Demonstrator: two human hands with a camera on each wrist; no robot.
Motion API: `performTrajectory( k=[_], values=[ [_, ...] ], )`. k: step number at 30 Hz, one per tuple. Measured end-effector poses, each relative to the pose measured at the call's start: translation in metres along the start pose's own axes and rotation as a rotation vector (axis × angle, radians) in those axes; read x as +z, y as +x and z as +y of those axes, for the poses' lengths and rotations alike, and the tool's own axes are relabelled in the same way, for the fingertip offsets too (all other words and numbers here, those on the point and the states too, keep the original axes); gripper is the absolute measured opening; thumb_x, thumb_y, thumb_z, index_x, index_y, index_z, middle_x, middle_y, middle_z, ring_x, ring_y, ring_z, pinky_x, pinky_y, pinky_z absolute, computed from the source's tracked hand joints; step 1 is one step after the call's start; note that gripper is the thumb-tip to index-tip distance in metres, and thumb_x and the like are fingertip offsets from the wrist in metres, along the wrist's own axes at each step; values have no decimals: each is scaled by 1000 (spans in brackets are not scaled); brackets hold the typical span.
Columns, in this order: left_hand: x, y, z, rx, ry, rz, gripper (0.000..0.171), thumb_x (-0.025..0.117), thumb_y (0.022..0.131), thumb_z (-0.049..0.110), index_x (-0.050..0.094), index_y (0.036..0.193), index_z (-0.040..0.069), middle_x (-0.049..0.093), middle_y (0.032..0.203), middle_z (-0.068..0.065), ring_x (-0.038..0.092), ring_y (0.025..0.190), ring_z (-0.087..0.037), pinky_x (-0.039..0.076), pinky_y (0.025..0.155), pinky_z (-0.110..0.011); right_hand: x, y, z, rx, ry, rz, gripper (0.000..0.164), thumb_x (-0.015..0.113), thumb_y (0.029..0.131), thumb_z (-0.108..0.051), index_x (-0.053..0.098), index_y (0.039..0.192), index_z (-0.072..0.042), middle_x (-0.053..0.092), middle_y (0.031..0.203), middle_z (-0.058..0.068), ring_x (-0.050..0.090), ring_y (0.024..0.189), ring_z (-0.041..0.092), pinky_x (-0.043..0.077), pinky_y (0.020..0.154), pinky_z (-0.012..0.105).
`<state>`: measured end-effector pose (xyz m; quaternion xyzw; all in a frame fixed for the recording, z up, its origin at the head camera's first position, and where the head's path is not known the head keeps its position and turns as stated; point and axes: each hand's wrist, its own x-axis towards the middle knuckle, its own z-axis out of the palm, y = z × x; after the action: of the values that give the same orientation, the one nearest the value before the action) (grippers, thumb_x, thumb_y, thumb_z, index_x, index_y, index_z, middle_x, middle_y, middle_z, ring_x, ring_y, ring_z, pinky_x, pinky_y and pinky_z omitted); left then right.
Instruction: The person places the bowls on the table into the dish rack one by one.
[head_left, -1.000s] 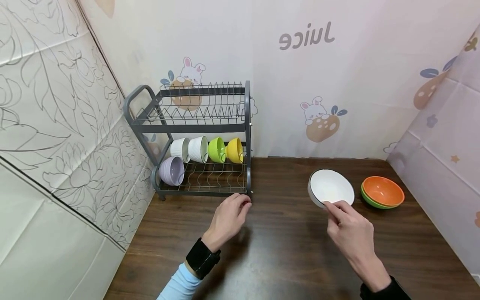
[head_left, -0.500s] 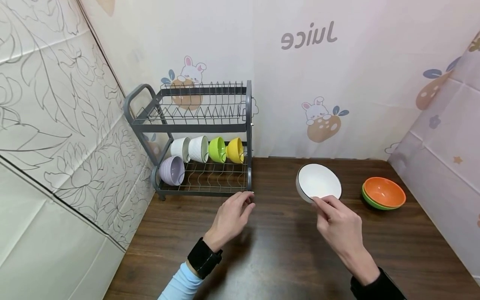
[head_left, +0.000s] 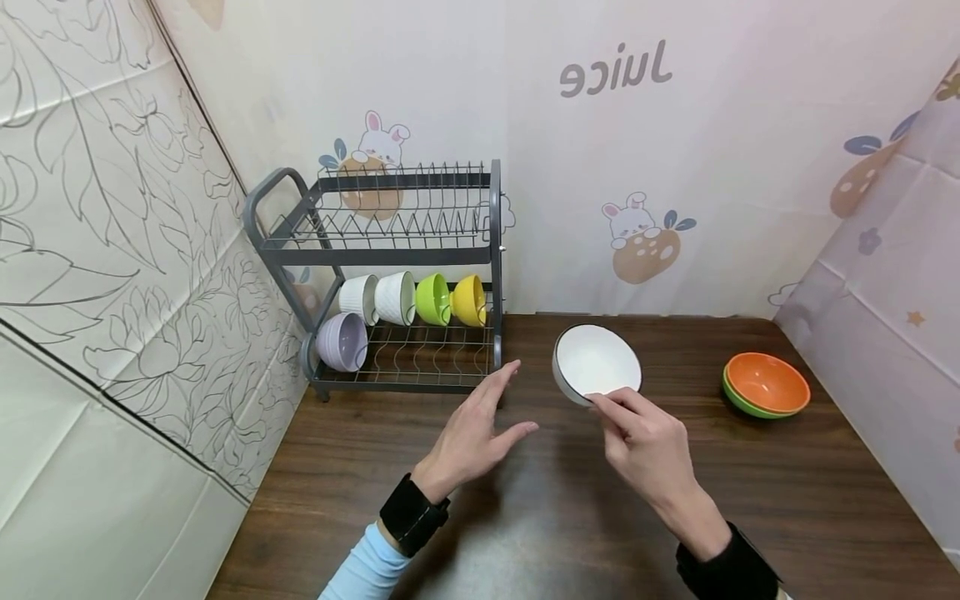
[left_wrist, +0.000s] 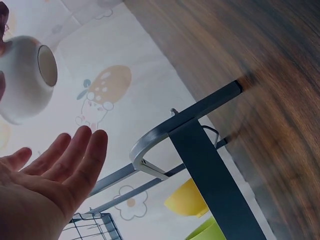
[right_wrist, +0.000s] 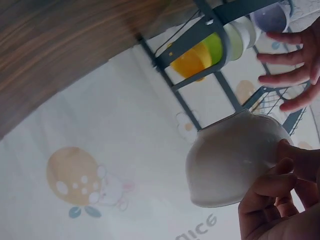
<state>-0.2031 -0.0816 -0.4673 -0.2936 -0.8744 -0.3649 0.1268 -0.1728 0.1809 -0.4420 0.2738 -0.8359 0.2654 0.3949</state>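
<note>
My right hand [head_left: 651, 450] pinches the near rim of a white bowl [head_left: 597, 360] with a thin dark edge, held up off the table and tilted. In the right wrist view the bowl [right_wrist: 235, 160] shows its outer side, with thumb and fingers at its rim. To its left my left hand [head_left: 468, 437] is spread with the thumb apart, holding nothing and not touching the bowl. That hand [left_wrist: 55, 185] appears palm up in the left wrist view, in front of the grey dish rack [head_left: 375, 255].
On the rack's lower tier sit two white cups [head_left: 395, 297], a green cup [head_left: 432, 300], a yellow cup [head_left: 468, 301] and purple bowls [head_left: 342, 342]. An orange bowl [head_left: 767, 382] nests in a green bowl [head_left: 738, 402] at the right of the wooden table [head_left: 570, 517].
My right hand has carried the white bowl leftward, away from the orange and green bowls. My left hand has moved slightly right and its fingers have straightened and spread.
</note>
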Motion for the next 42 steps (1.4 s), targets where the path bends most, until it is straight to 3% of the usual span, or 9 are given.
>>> performTrajectory(
  k=[5,11,19,22,26,32,37,42],
  values=[
    [0,1,1,-6,-34,16,100,79,95,48,16,169,27,38,166,2,53,138,-19,50,107,-44,9,1,-8,-33,29,-34,25,73,83,6,82,101,-7,70,90,1,63,66,14,52,55,34],
    [-2,5,1,27,-71,53,112,86,89,43,12,170,24,34,169,-4,50,142,-26,46,112,-45,19,4,-16,-74,81,-26,27,71,81,9,82,99,-8,69,89,0,60,65,12,51,53,30],
    [-5,8,1,44,-117,78,116,91,85,37,12,170,24,28,171,-3,39,150,-19,41,116,-44,30,6,-26,-124,134,-14,33,64,79,12,81,100,-7,69,89,-1,63,67,14,53,54,32],
    [-6,7,0,40,-127,84,117,92,84,35,13,170,24,31,170,-3,42,148,-19,43,114,-42,34,5,-30,-133,168,-14,31,63,83,9,82,101,-8,69,90,-1,62,67,13,52,55,31],
    [-7,6,-3,55,-137,101,119,94,81,31,15,170,24,33,168,-4,45,146,-22,45,113,-41,40,4,-34,-143,221,1,23,60,96,-2,82,101,-8,70,90,-1,62,69,12,53,57,29],
    [-13,5,-8,118,-132,149,118,98,74,27,25,167,18,38,165,-7,47,144,-25,47,111,-41,51,4,-36,-166,296,48,26,56,105,-11,82,101,-7,71,92,0,63,70,12,53,59,27],
    [-18,5,-12,171,-123,192,106,100,70,26,40,157,14,41,163,-12,47,144,-29,49,109,-43,59,5,-37,-183,322,46,31,53,109,-15,82,103,-6,72,93,-1,66,72,12,55,61,26],
    [-26,5,-17,186,-116,210,91,101,70,22,50,144,11,42,162,-16,46,145,-30,49,109,-41,64,6,-39,-137,336,-29,20,66,97,3,81,108,-6,74,101,1,69,79,15,57,68,26]
  ],
)
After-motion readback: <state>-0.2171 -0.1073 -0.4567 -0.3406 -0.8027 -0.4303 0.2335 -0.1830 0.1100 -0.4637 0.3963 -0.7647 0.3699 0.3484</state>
